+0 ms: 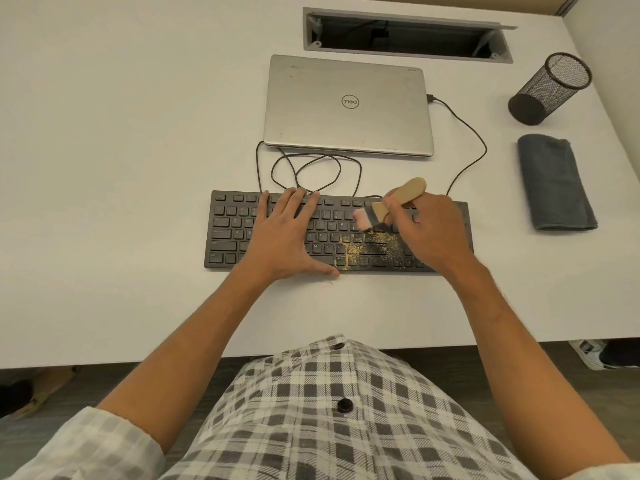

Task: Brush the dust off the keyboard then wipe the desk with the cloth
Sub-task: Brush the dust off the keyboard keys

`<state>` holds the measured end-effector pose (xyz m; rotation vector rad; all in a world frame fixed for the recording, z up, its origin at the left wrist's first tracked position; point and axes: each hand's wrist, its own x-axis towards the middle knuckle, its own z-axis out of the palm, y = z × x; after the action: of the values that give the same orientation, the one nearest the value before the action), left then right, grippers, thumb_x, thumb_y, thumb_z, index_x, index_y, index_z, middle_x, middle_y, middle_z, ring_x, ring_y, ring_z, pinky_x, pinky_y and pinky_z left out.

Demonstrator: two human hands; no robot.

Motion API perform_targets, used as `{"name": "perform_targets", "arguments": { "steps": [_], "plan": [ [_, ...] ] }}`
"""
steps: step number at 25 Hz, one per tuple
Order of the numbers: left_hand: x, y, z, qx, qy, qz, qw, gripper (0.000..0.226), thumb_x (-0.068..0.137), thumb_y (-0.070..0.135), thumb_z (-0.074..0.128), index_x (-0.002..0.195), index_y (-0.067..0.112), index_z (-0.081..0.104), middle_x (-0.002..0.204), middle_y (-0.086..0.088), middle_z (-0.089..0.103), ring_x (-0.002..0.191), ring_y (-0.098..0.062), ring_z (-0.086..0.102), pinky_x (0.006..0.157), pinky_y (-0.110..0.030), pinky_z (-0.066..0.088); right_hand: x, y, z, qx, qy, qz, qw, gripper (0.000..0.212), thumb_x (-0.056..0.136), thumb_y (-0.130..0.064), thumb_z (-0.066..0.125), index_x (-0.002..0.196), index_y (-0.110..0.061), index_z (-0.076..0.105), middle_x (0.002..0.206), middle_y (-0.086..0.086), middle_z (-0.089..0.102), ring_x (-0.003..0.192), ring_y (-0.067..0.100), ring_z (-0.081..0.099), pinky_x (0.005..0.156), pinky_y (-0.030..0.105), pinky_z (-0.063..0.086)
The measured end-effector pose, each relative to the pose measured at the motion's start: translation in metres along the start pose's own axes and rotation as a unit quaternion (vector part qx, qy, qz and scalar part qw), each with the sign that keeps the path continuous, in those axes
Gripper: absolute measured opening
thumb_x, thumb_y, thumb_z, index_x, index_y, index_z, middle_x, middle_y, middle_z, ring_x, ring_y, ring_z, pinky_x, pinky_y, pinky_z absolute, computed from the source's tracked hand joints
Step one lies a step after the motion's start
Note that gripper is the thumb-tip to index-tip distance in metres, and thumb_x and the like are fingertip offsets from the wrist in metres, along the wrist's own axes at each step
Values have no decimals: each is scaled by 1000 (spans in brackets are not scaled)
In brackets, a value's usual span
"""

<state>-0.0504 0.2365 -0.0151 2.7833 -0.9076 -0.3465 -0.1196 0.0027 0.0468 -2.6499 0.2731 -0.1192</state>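
A black keyboard (228, 237) lies on the white desk (121, 168) in front of me. Yellowish dust (367, 245) covers its keys right of the middle. My left hand (287, 233) rests flat on the keyboard's left half, fingers spread. My right hand (429, 233) grips a small wooden-handled brush (398, 199); its pale pink bristles touch the keys just above the dust. A folded grey cloth (554, 183) lies on the desk to the right, apart from the keyboard.
A closed silver laptop (346, 105) sits behind the keyboard, with its cable (467, 133) looping round the right side and coiling between the two. A black mesh pen cup (550, 88) lies tipped at the far right. An open cable slot (405, 32) is at the back.
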Motion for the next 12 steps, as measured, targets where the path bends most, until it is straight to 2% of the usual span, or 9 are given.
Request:
{"name": "perform_targets", "arguments": {
  "steps": [2, 4, 6, 8, 10, 12],
  "plan": [
    [0, 0, -1, 0, -4, -5, 1000, 147, 50, 103, 51, 163, 22, 4, 169, -6, 12, 157, -23, 4, 124, -53, -10, -1, 12, -8, -87, 21, 29, 996, 62, 91, -60, 26, 91, -18, 71, 73, 0, 69, 68, 23, 62, 67, 40, 51],
    [1, 0, -2, 2, -9, -6, 1000, 150, 45, 106, 45, 163, 23, 4, 169, -6, 13, 157, -23, 4, 124, -53, -10, -3, 15, -16, -122, 45, 34, 991, 57, 93, -54, 29, 90, -16, 71, 72, 2, 67, 68, 28, 61, 65, 39, 50],
    [4, 0, -2, 7, -8, -1, 1000, 151, 43, 106, 40, 163, 22, 5, 169, -6, 14, 157, -23, 5, 124, -53, -10, -9, 14, -22, -52, 76, 36, 995, 47, 95, -49, 37, 93, -18, 71, 72, 1, 68, 70, 26, 62, 65, 40, 50],
    [5, 3, -3, 3, -16, 0, 1000, 151, 46, 105, 49, 163, 22, 4, 169, -6, 13, 157, -22, 4, 124, -53, -10, -17, 15, -26, 78, 126, 48, 988, 32, 97, -43, 46, 100, -21, 71, 74, -6, 71, 75, 19, 67, 69, 39, 53],
    [8, 10, -3, 8, -21, 7, 1000, 147, 50, 102, 50, 163, 21, 2, 170, -6, 7, 157, -22, 0, 124, -53, -9, -24, 19, -26, 189, 166, 85, 964, 25, 99, -34, 52, 107, -17, 69, 76, -16, 71, 80, 6, 69, 73, 25, 53],
    [13, 23, -2, 21, -30, 23, 999, 146, 52, 102, 47, 163, 21, 0, 171, -5, 0, 157, -21, -6, 125, -54, -9, -30, 23, -23, 248, 192, 128, 941, 23, 100, -28, 53, 110, -12, 67, 77, -13, 71, 82, 0, 68, 70, 10, 48]
  ]
}}
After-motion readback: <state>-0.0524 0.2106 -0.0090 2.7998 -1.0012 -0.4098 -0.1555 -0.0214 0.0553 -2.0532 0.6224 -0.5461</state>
